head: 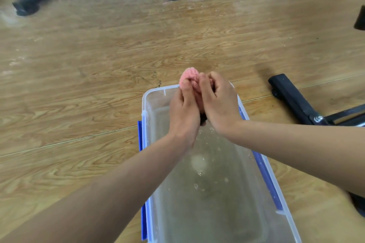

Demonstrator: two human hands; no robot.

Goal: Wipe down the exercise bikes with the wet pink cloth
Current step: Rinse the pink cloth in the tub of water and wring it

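Floor (83, 89): light-brown surface with a wood-grain pattern, laid in wide planks. Plank seams (69, 140) run across the view and rise slightly toward the right. Whitish dusty patches (13, 19) mark the far left area and the far edge. A short dark mark (158, 83) sits near the centre. Lighting: diffuse and even, with a pale sheen (266, 6) over the far right area.
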